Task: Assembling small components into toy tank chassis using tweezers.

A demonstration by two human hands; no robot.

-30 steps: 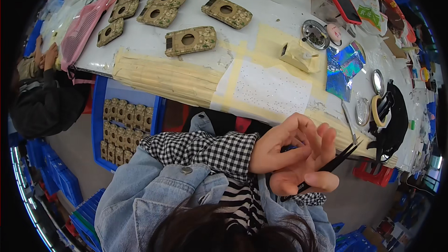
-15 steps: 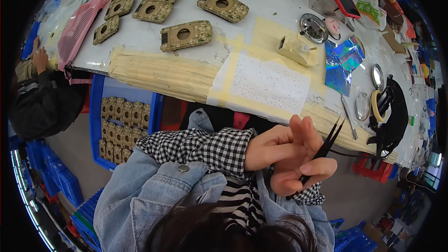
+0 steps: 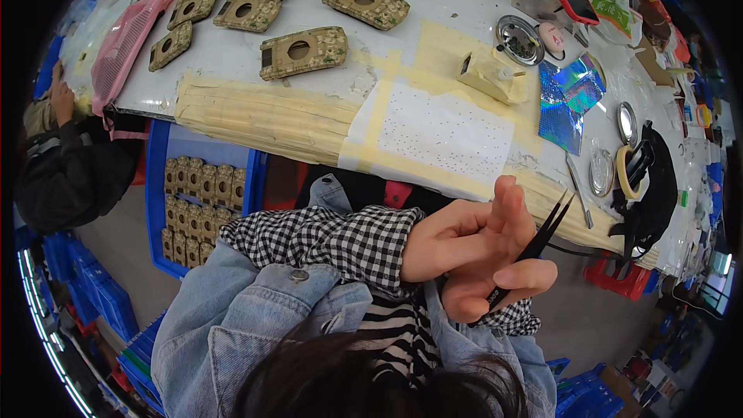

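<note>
My right hand (image 3: pixel 517 277) is closed around black pointed tweezers (image 3: pixel 540 241). Their two tips stand slightly apart and point up toward the table's front edge, with nothing visible between them. My left hand (image 3: pixel 443 244), coming out of a checked cuff, reaches across and touches the right hand. Where the hands overlap, the left fingers are partly hidden, so I cannot tell their grip. Beyond them, a white sheet dotted with tiny specks (image 3: pixel 445 131) is taped to the table. Camouflage-patterned model tank turrets (image 3: pixel 325 48), each with a round hole, lie farther back on the left.
A blue tray (image 3: pixel 159 186) below the table's edge holds rows of similar parts. On the right are a round tin (image 3: pixel 520 40), a tape-wrapped block (image 3: pixel 491 76), shiny blue film (image 3: pixel 565 116), a metal tool (image 3: pixel 579 190) and a black bag (image 3: pixel 654 193). Another person's arm (image 3: pixel 70 135) shows at far left.
The view has shifted a little, with the turrets sitting slightly farther left and up. Both hands stay in contact with small finger movements, and the tweezers remain in my right hand.
</note>
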